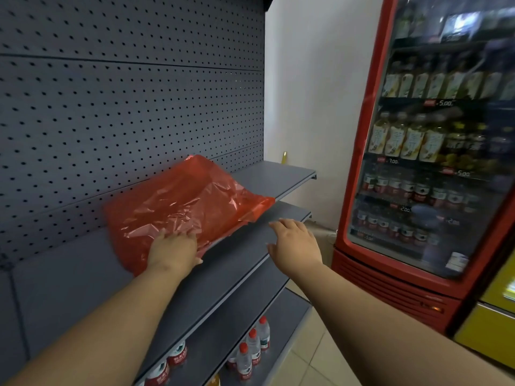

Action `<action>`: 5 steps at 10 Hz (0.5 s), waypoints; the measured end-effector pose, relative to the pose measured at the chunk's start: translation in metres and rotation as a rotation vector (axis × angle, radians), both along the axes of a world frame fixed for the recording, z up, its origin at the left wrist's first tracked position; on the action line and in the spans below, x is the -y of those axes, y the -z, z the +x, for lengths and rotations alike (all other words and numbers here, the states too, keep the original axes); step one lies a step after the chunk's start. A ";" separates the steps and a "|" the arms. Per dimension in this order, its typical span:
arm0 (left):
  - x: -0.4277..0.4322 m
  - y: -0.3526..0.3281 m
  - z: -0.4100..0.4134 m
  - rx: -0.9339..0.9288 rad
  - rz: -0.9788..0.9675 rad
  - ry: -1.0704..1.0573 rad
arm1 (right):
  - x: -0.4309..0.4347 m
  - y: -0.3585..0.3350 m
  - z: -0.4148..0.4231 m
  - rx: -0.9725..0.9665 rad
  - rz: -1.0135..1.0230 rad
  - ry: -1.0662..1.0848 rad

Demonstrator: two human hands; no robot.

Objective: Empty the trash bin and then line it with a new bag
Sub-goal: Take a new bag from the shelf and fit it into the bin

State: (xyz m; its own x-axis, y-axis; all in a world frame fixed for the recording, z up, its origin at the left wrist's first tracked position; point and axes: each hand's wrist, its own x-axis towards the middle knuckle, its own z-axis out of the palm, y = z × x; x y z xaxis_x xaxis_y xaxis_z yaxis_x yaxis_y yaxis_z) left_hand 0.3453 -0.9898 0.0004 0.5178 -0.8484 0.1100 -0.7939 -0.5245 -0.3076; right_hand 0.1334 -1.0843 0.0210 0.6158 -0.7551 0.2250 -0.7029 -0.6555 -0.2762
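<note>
A red plastic bag (184,199) lies spread flat on a grey metal shelf (281,176), its right edge hanging over the shelf's front. My left hand (172,250) rests on the bag's near edge with fingers stretched forward on the plastic. My right hand (295,240) hovers above the lower shelf (223,277), just right of the bag, fingers relaxed and holding nothing. No trash bin is in view.
A grey pegboard wall (125,93) backs the shelves. Water bottles with red caps (250,349) stand on the bottom shelves. A red drinks fridge (429,162) with a glass door stands to the right, a yellow cabinet (490,327) beside it. Tiled floor (312,360) lies below.
</note>
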 end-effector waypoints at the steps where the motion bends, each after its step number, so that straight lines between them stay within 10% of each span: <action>1: -0.008 0.000 -0.007 0.008 0.018 0.047 | -0.002 -0.001 0.005 0.002 0.002 -0.007; 5: -0.038 -0.016 -0.012 0.020 -0.319 0.148 | -0.020 -0.003 0.010 -0.002 -0.001 0.010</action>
State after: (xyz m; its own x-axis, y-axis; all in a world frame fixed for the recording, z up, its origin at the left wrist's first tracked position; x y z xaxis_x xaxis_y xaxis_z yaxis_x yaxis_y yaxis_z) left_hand 0.3338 -0.9517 0.0159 0.3866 -0.8354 0.3908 -0.8641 -0.4762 -0.1631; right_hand 0.1437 -1.0648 0.0238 0.6085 -0.7611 0.2246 -0.7101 -0.6486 -0.2741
